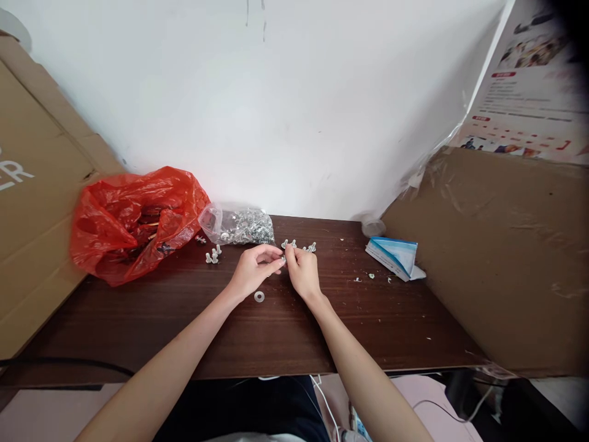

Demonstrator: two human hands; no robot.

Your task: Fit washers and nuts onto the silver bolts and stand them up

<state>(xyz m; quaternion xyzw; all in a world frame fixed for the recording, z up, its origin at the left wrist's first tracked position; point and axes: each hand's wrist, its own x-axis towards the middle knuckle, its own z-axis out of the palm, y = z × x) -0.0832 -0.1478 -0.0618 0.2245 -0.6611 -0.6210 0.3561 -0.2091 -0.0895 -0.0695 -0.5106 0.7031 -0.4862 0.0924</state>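
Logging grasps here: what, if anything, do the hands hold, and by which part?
Left hand and right hand together pinch a small metal fastener at their fingertips; which part cannot be told.

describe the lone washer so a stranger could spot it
Find the dark wooden table, then the left hand near its middle. Just on the near side of that hand lies the washer: a flat pale ring, alone, unlike the small screws standing by the clear bag.
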